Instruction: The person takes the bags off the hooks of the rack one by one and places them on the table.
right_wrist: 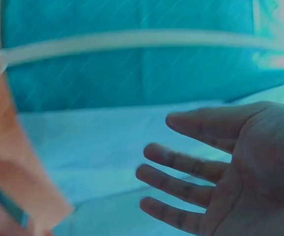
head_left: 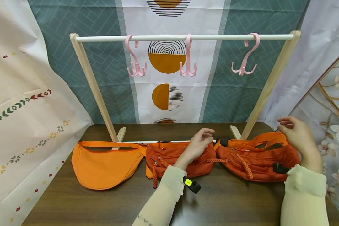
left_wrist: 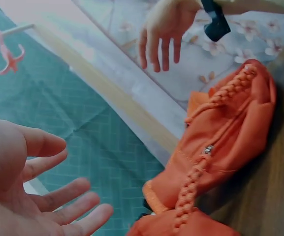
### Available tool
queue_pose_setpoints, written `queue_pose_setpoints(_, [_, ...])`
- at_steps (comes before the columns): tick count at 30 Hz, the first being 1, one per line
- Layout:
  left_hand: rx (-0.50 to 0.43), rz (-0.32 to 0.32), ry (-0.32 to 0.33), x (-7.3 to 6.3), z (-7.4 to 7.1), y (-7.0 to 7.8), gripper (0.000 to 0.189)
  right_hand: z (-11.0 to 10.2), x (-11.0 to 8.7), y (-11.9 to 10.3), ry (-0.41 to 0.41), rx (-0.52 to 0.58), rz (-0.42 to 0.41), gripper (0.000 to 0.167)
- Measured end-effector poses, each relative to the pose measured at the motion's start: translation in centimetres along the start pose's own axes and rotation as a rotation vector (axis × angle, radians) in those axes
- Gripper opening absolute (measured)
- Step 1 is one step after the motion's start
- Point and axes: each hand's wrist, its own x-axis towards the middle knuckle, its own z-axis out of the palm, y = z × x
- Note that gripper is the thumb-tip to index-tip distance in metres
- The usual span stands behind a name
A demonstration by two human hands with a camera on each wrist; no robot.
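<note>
My left hand (head_left: 196, 146) is held above the middle red-orange waist pack (head_left: 164, 153), with its fingers spread and nothing in them, as the left wrist view shows. My right hand (head_left: 299, 136) hovers by the right end of another red-orange waist pack (head_left: 257, 163); its fingers (right_wrist: 181, 189) are extended and hold nothing. Braided zipper pulls (left_wrist: 188, 191) hang from both red packs. A plain bright orange waist pack (head_left: 107, 166) lies flat at the left, its strap along the top. Whether either hand touches a pack is hard to tell.
A wooden rack with a white rod (head_left: 164, 38) stands behind the packs. Three pink hooks, left (head_left: 137, 62), middle (head_left: 188, 62) and right (head_left: 245, 61), hang from it. The packs lie on a dark wooden table (head_left: 73, 204). Patterned cloths hang at the back and sides.
</note>
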Motion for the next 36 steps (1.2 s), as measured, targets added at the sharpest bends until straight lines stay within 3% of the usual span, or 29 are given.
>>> queue_pose_setpoints(9, [-0.066, 0.069, -0.042, 0.2, -1.6, 1.6, 0.03, -1.0, -1.1, -5.8, -0.047, 0.003, -0.138, 0.036])
queue_pose_setpoints(17, [-0.035, 0.154, -0.014, -0.1, -3.4, 3.1, 0.027, 0.5, -1.9, -9.5, -0.106, 0.066, -0.283, 0.026])
queue_pose_setpoints(21, [-0.028, 0.199, 0.085, -0.3, -4.3, 3.6, 0.023, 1.5, -1.8, -11.0, -0.153, 0.077, -0.332, 0.024])
queue_pose_setpoints(30, [-0.077, 0.299, 0.291, -0.6, -5.6, 5.3, 0.017, 3.9, -1.5, -12.7, -0.253, 0.089, -0.357, 0.022])
queue_pose_setpoints(36, [-0.066, 0.335, 0.48, -0.7, -6.5, 5.7, 0.016, 5.9, -1.2, -14.4, -0.25, 0.171, -0.394, 0.026])
